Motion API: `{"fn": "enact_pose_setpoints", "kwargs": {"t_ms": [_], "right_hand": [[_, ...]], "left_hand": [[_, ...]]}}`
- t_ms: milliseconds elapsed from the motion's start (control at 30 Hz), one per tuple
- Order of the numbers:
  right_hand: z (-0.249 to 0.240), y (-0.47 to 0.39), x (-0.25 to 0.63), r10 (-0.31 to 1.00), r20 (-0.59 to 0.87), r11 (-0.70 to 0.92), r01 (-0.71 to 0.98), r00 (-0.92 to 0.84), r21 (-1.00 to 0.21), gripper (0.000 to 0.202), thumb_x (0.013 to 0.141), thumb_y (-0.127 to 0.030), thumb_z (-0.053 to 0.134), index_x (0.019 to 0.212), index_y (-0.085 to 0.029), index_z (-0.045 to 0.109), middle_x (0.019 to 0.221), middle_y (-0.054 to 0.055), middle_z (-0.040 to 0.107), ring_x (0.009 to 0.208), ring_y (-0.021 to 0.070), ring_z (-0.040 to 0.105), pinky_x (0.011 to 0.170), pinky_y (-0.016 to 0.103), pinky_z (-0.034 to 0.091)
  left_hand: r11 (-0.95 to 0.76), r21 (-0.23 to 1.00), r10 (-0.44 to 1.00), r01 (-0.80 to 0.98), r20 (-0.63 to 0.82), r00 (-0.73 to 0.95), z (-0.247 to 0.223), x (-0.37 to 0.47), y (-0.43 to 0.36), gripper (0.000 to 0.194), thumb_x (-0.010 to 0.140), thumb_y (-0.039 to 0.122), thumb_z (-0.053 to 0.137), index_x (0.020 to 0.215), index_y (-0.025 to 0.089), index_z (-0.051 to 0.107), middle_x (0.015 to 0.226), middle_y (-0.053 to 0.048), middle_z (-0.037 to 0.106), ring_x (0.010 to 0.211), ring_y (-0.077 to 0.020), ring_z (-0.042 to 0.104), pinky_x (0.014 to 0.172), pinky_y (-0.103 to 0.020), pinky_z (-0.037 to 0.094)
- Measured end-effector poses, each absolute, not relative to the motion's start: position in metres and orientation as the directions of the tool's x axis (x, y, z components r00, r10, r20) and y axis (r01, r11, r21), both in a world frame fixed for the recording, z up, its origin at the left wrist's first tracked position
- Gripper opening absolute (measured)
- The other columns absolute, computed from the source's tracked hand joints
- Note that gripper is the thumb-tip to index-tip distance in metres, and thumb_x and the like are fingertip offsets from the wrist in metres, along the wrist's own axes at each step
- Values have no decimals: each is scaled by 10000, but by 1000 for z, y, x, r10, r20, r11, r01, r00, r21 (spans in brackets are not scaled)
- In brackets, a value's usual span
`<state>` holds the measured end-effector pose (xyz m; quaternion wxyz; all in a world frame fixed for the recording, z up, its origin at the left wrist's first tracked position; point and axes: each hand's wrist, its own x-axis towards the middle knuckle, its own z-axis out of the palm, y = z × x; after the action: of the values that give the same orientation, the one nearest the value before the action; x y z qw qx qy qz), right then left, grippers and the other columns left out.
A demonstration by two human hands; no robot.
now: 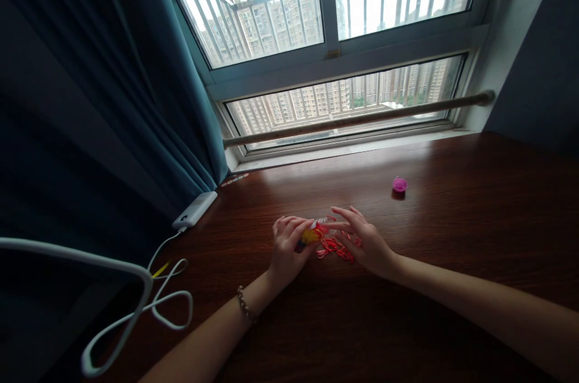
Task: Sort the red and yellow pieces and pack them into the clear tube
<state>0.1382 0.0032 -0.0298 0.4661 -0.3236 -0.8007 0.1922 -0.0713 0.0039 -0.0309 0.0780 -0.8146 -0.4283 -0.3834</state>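
A small clear container point(311, 234) with yellow and other coloured pieces in it lies on its side at the middle of the dark wooden surface. My left hand point(289, 245) is wrapped round it from the left. At its mouth, red loops point(335, 248) lie in a loose pile on the wood. My right hand point(365, 243) is over the right side of that pile, its fingers apart and reaching toward the container's opening. Whether its fingertips touch the loops is hard to tell.
A pink cup-like lid point(400, 185) sits on the wooden surface point(452, 214) at the right. On the left are a white power strip point(195, 210), its looped white cable point(174, 326) and a blue curtain point(149, 69). A metal rail point(362, 120) crosses the window behind.
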Motion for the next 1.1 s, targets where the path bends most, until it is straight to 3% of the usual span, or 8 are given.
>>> {"fn": "enact_pose_setpoints", "kwargs": {"t_ms": [67, 233, 400, 500, 633, 733, 900, 1100], "right_hand": [[-25, 0, 140, 704, 640, 710, 318, -309, -628, 430, 839, -180, 477, 1246, -231, 348, 1011, 50, 662, 1073, 194, 525, 1022, 452, 264], [-20, -6, 140, 724, 658, 689, 278, -209, -670, 451, 825, -221, 502, 1250, -232, 350, 1210, 88, 536, 1102, 206, 505, 933, 382, 409], [-23, -8, 136, 628, 660, 777, 284, -414, -561, 638, 737, -277, 632, 1298, -217, 332, 1278, 108, 451, 1224, 251, 357, 986, 412, 355], [-23, -11, 135, 573, 662, 815, 252, -483, -521, 527, 766, -244, 601, 1248, -221, 389, 1205, 98, 512, 1196, 249, 386, 983, 421, 347], [-17, -8, 138, 695, 630, 718, 295, -346, -630, 403, 761, -264, 604, 1137, -192, 477, 1067, 95, 579, 978, 229, 543, 858, 362, 438], [-8, 2, 145, 787, 592, 613, 336, -177, -715, 373, 737, -302, 624, 1070, -174, 517, 972, 78, 614, 851, 211, 578, 762, 327, 466], [7, 15, 171, 851, 517, 517, 319, -92, -794, 365, 736, -351, 620, 1038, -161, 540, 898, 62, 638, 759, 188, 599, 684, 291, 482], [-6, 2, 212, 856, 500, 502, 453, -134, -737, 381, 705, -362, 645, 1021, -162, 573, 918, 68, 646, 797, 218, 603, 727, 327, 475]], "left_hand": [[-612, 227, 639, 757, 707, 304, -29, -71, 3, 342, 724, 310, 625, 1041, 220, 534, 995, -50, 610, 991, -218, 494, 950, -431, 300], [-617, 313, 604, 722, 777, 179, -28, -68, -7, 335, 747, 281, 596, 1046, 228, 455, 1043, -54, 605, 1052, -211, 485, 1004, -465, 245], [-787, 254, 525, 562, 753, 396, -30, -66, -22, 316, 841, 333, 412, 1139, 246, 354, 1131, -76, 590, 1167, -236, 427, 1022, -528, 184], [-813, 283, 538, 508, 700, 470, -30, -63, -23, 352, 859, 349, 373, 1195, 253, 327, 1193, -90, 544, 1221, -249, 373, 1013, -524, 219], [-654, 359, 698, 666, 625, 349, -31, -60, -14, 594, 749, 425, 566, 1259, 225, 336, 1292, -131, 404, 1217, -279, 342, 980, -468, 314], [-468, 421, 846, 777, 468, 255, -34, -62, -7, 707, 609, 468, 683, 1206, 176, 440, 1129, -128, 477, 1059, -274, 462, 901, -426, 400], [-394, 511, 918, 764, 188, 348, -33, -64, -5, 357, 643, 433, 662, 905, 192, 636, 796, -33, 542, 675, -164, 539, 628, -293, 463], [-415, 572, 908, 707, 217, 358, -29, -51, 3, 227, 693, 358, 629, 830, 182, 673, 740, -35, 585, 652, -153, 546, 614, -271, 438]]}}
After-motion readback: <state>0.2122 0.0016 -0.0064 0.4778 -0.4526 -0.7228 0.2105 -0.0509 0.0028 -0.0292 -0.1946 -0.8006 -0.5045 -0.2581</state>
